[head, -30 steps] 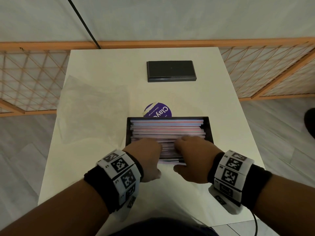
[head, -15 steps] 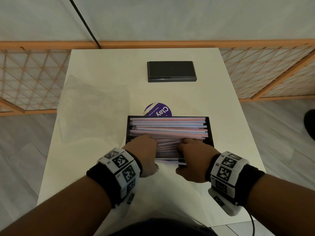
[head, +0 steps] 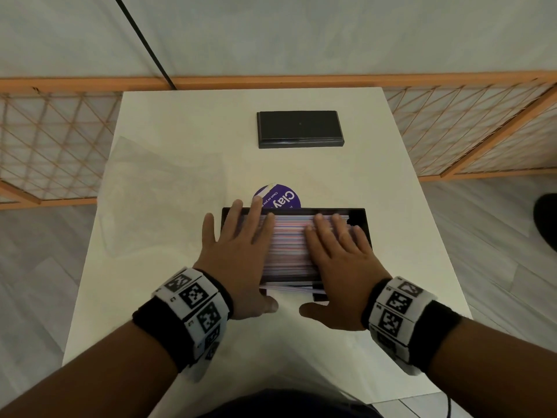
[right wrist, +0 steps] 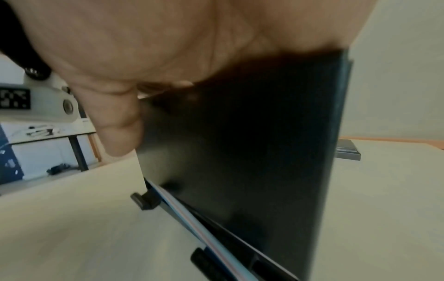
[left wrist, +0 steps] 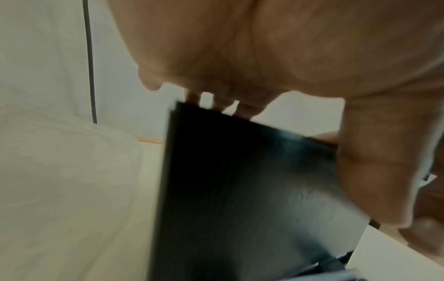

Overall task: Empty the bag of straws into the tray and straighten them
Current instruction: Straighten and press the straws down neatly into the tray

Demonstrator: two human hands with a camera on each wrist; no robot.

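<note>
Black box (head: 300,128) beyond tray (head: 358,212); purple disc (head: 278,198) touching its far rim, clear bag (head: 156,188) left. Straws (head: 289,248) fill tray. Left hand (head: 238,251), right hand (head: 337,254) flat, fingers spread, on straws.

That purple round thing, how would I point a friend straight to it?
Start at the white table and find the black tray of straws under both hands. The purple disc peeks out just beyond the tray's far edge, partly hidden by it. It is the only round, coloured item there, with white "Clay" lettering; the black box farther back is rectangular.
</note>
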